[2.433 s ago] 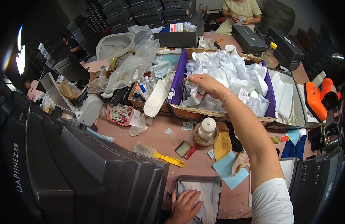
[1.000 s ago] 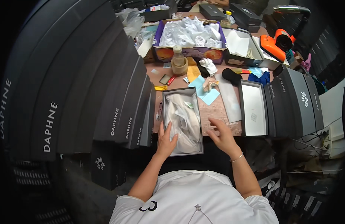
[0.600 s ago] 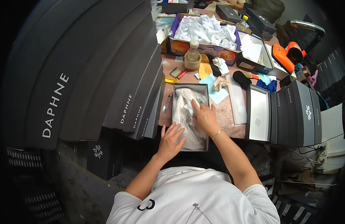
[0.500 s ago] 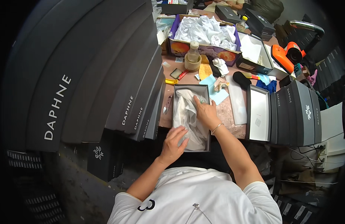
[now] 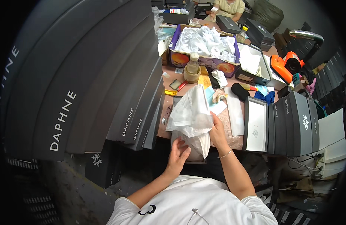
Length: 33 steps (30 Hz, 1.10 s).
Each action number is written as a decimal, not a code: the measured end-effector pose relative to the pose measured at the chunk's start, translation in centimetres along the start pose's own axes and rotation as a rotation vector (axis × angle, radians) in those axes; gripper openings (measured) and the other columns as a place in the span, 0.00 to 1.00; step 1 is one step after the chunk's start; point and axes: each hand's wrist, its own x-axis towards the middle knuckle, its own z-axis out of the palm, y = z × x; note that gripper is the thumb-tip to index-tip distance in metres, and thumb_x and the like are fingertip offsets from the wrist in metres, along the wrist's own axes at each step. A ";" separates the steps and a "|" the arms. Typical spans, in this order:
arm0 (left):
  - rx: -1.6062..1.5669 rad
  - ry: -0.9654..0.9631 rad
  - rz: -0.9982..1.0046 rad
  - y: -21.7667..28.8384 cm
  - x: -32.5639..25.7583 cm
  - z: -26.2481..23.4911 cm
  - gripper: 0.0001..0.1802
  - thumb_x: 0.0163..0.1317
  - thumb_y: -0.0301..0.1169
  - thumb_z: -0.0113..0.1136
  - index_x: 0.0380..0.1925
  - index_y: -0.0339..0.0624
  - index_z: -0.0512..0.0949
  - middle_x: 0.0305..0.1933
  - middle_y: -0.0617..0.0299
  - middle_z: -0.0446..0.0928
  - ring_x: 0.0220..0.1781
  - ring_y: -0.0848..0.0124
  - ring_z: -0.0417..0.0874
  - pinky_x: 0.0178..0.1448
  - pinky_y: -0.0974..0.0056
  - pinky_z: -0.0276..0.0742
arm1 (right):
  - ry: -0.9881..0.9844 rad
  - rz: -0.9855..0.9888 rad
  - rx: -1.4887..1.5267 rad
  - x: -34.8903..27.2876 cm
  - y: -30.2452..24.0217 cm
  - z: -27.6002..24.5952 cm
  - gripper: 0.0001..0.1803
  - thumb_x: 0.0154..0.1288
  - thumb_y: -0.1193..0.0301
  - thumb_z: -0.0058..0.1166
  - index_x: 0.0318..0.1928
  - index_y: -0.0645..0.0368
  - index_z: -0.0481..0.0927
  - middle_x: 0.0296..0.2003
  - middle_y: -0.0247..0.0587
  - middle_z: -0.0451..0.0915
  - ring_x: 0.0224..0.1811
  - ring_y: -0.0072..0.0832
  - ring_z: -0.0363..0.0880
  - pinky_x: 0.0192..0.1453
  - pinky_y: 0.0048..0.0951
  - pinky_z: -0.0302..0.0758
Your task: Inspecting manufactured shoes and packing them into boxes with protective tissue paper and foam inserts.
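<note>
A bundle in crumpled white tissue paper (image 5: 190,112) rises out of an open grey shoebox (image 5: 197,162) in front of me. My right hand (image 5: 218,134) grips the bundle by its right side; some of its fingers are hidden by the paper. What lies inside the wrapping cannot be seen. At the box's near left edge is my left hand (image 5: 176,157), fingers stretched and thumb apart, its tips by the lower paper. More white paper shows low in the box.
Stacked dark shoeboxes (image 5: 86,82) tower at the left; more stand at the right beside an open white-lined box part (image 5: 256,125). Behind are a glass bottle (image 5: 193,67), a carton of crumpled paper (image 5: 206,41) and an orange device (image 5: 281,69). Another person (image 5: 231,6) sits at the far side.
My right hand has lifted the tissue-wrapped bundle from lying flat in the box to partly above it. My left hand stays near the box's left edge. The view has tilted slightly upward.
</note>
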 end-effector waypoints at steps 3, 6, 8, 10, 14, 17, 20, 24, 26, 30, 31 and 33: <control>-0.158 -0.037 -0.027 1.2 1.1 2.1 0.34 0.70 0.45 0.51 0.68 0.37 0.54 0.67 0.55 0.61 0.65 0.67 0.66 0.67 0.65 0.62 | 0.085 -0.272 -0.189 -1.6 -1.8 2.0 0.25 0.63 0.79 0.42 0.62 0.70 0.66 0.55 0.52 0.75 0.58 0.34 0.73 0.63 0.31 0.66; -0.293 0.083 -0.107 -1.8 3.6 1.6 0.31 0.72 0.41 0.48 0.70 0.45 0.54 0.68 0.62 0.61 0.68 0.70 0.63 0.63 0.59 0.69 | 0.023 -0.475 -0.428 -3.8 -2.6 3.3 0.27 0.63 0.77 0.47 0.64 0.67 0.64 0.61 0.56 0.66 0.64 0.44 0.65 0.68 0.37 0.60; -0.297 0.155 -0.056 -1.3 3.9 2.3 0.27 0.73 0.44 0.39 0.66 0.44 0.60 0.64 0.61 0.67 0.65 0.68 0.68 0.65 0.60 0.68 | -0.012 -0.592 -0.455 -4.5 -4.2 2.9 0.31 0.60 0.72 0.54 0.64 0.66 0.64 0.58 0.56 0.67 0.62 0.49 0.65 0.68 0.41 0.58; -0.360 0.125 -0.168 -0.1 3.9 1.7 0.28 0.73 0.47 0.35 0.65 0.42 0.62 0.62 0.60 0.70 0.63 0.67 0.71 0.67 0.60 0.67 | 0.063 -0.604 -0.436 -4.2 -5.5 2.1 0.35 0.58 0.68 0.60 0.64 0.65 0.64 0.57 0.56 0.67 0.61 0.51 0.64 0.69 0.42 0.57; -0.303 0.021 -0.151 -1.4 3.4 -1.5 0.34 0.70 0.60 0.32 0.61 0.48 0.66 0.55 0.58 0.75 0.53 0.66 0.79 0.49 0.60 0.79 | 0.110 -0.370 -0.410 -0.8 -6.2 -1.6 0.21 0.61 0.65 0.61 0.48 0.67 0.73 0.44 0.49 0.74 0.45 0.38 0.73 0.51 0.34 0.68; -0.637 -0.312 -0.053 -4.2 4.2 -5.3 0.37 0.69 0.63 0.29 0.65 0.49 0.63 0.58 0.56 0.74 0.57 0.64 0.77 0.56 0.60 0.76 | -0.037 -0.327 -0.235 -1.9 -7.2 -2.0 0.12 0.65 0.74 0.54 0.25 0.65 0.69 0.21 0.37 0.69 0.20 0.29 0.63 0.26 0.30 0.60; -0.405 0.135 -0.022 -0.6 3.9 -1.6 0.38 0.69 0.63 0.27 0.67 0.50 0.60 0.59 0.56 0.73 0.56 0.64 0.78 0.54 0.62 0.78 | -0.117 -0.736 -0.479 -5.7 -7.9 -1.4 0.10 0.56 0.77 0.60 0.24 0.61 0.71 0.27 0.45 0.74 0.26 0.42 0.73 0.30 0.35 0.70; -0.246 -0.167 0.209 -0.2 5.5 -3.7 0.32 0.70 0.51 0.45 0.68 0.44 0.59 0.66 0.57 0.66 0.64 0.64 0.71 0.66 0.57 0.68 | -0.889 -0.791 -0.743 -10.9 -5.3 0.4 0.07 0.57 0.66 0.57 0.28 0.54 0.78 0.26 0.36 0.74 0.30 0.35 0.78 0.33 0.35 0.74; -0.060 -0.204 0.327 0.7 5.7 -3.4 0.32 0.69 0.44 0.52 0.67 0.42 0.59 0.67 0.57 0.64 0.66 0.64 0.68 0.70 0.57 0.63 | -1.031 -0.441 -1.087 -12.3 -1.9 -1.0 0.09 0.60 0.63 0.55 0.30 0.55 0.77 0.29 0.35 0.76 0.35 0.34 0.79 0.36 0.36 0.75; 0.369 -0.135 0.425 1.1 5.7 -3.7 0.35 0.66 0.37 0.58 0.69 0.41 0.56 0.69 0.56 0.61 0.68 0.64 0.65 0.71 0.60 0.62 | -0.402 -0.463 -0.734 -6.6 -10.3 -4.9 0.25 0.55 0.63 0.66 0.51 0.62 0.77 0.46 0.48 0.79 0.51 0.42 0.77 0.54 0.39 0.75; 0.348 -0.164 0.414 1.4 5.6 -3.7 0.37 0.65 0.37 0.59 0.69 0.40 0.54 0.70 0.55 0.60 0.69 0.64 0.64 0.71 0.59 0.61 | -0.264 -0.578 -0.653 -5.6 -13.3 -5.1 0.33 0.53 0.64 0.68 0.57 0.61 0.72 0.49 0.50 0.78 0.53 0.43 0.76 0.57 0.39 0.73; 0.285 -0.222 0.363 1.8 5.5 -3.2 0.39 0.64 0.36 0.60 0.70 0.40 0.52 0.70 0.55 0.58 0.69 0.65 0.63 0.72 0.59 0.60 | -0.197 -0.670 -0.477 -3.7 -16.2 -4.8 0.43 0.50 0.65 0.71 0.66 0.61 0.64 0.52 0.51 0.77 0.56 0.44 0.75 0.60 0.39 0.72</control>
